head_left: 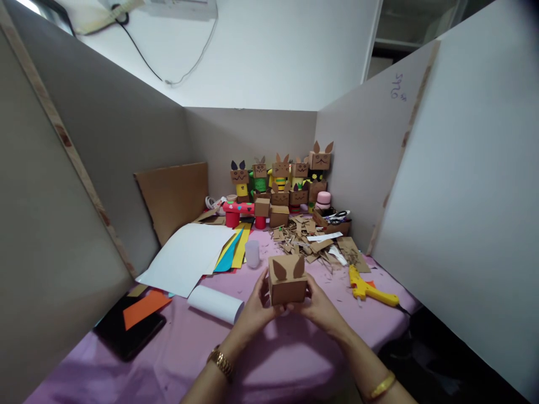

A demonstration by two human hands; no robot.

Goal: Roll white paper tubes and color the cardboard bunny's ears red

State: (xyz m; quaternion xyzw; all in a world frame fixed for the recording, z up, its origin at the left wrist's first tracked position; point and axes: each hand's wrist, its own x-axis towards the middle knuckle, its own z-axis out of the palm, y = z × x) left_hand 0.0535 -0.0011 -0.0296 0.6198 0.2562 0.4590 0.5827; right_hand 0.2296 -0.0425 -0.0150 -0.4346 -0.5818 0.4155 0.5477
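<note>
My left hand (pixel 258 304) and right hand (pixel 316 307) hold an eared box (pixel 288 291) between them, over the near middle of the table (pixel 290 350). Purple cloth (pixel 179 348) spreads to the near edge; left, a roll (pixel 215 303); right edge, a glue gun (pixel 366 289).

- The left hand (pixel 260 302) and right hand (pixel 314 304) hold a cardboard box (pixel 288 292) with two pointed cardboard ears (pixel 279 269) between them.
- Near left, a roll of white paper (pixel 215 304) lies on the purple tablecloth (pixel 197 359).
- To the right rests a yellow glue gun (pixel 359 285).
- Farther off, a translucent cup (pixel 252 255) stands left of cardboard scraps (pixel 295 240).
- Box-headed animal figures (pixel 281 169) stand at the far end.
</note>
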